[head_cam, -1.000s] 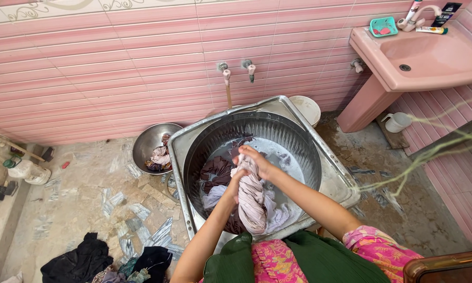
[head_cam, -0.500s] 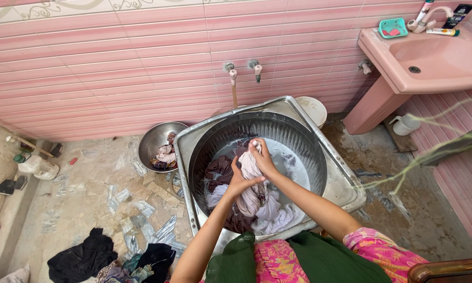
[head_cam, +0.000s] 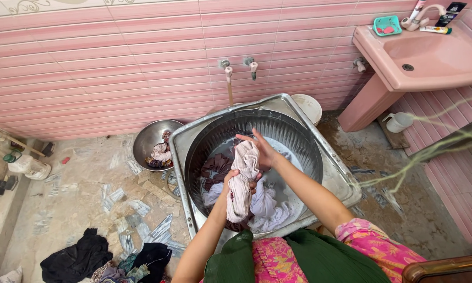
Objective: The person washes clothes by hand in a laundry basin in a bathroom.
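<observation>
Both grips on a wet pale pink cloth [head_cam: 242,178] over the metal wash tub [head_cam: 299,131].
The left hand [head_cam: 235,180] clamps its middle, the right hand [head_cam: 263,153] its top; beneath them, soapy water and dark garments [head_cam: 215,169]. Left of them, a steel bowl [head_cam: 147,137] holds wrung clothes.

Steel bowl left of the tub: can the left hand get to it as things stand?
Probably not right away: the left hand is gripping the pale twisted cloth over the tub. The steel bowl sits open on the floor with nothing between.
</observation>
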